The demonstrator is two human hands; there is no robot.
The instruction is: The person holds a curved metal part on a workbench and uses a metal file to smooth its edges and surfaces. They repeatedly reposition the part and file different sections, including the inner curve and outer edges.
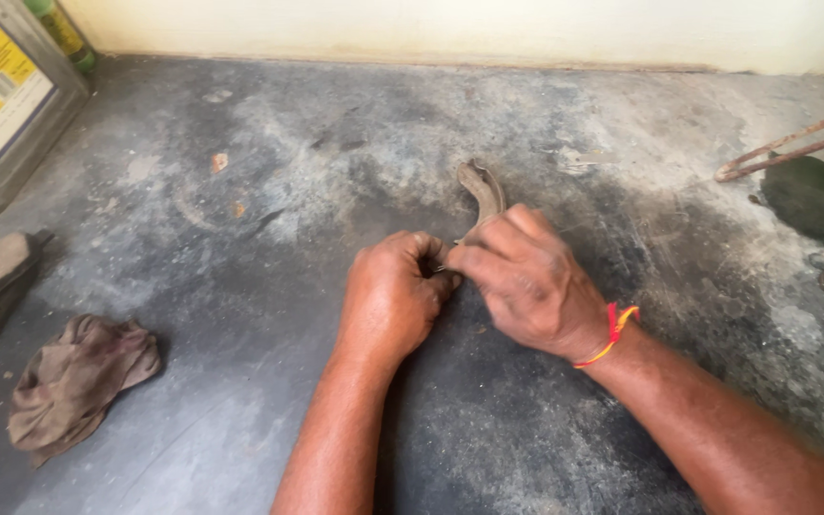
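Head view: two hands on a curved metal piece

Both hands meet over the grey floor (240,286). The left hand (391,298) is clenched and the right hand (526,281) grasps the curved metal piece (482,191), which sticks out beyond the knuckles. A brown rag (78,381) lies well apart to the left.

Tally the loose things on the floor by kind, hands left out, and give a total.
Curved rusty metal piece, held by the left hand and right hand: 1
Brown rag: 1
Metal tin: 1
Rusty bent rod: 1
Total: 4
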